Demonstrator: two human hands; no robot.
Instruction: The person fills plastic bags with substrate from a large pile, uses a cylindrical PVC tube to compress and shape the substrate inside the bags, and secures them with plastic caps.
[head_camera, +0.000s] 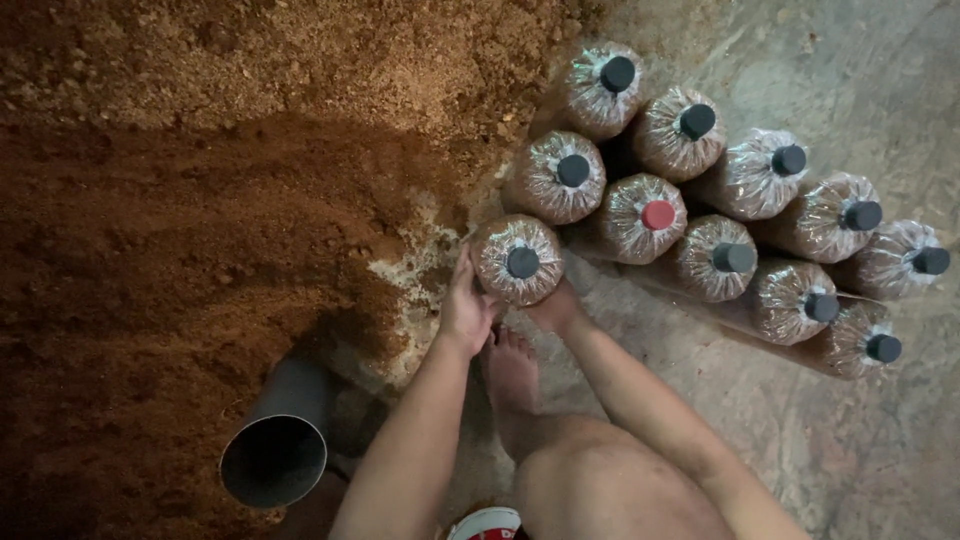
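Note:
A clear plastic bag packed with brown sawdust and closed by a black cap (518, 260) stands upright on the concrete floor. My left hand (466, 305) presses its left side and my right hand (553, 308) cups its lower right side. Both hands grip this bag together. It stands at the near left end of a cluster of several similar capped bags (757, 175). One of them carries a red cap (657, 215).
A large heap of brown sawdust (190, 180) covers the left half of the view. A grey pipe section (277, 440) lies at the heap's near edge. My bare foot (511, 372) rests on the concrete floor (850, 440) under the bag.

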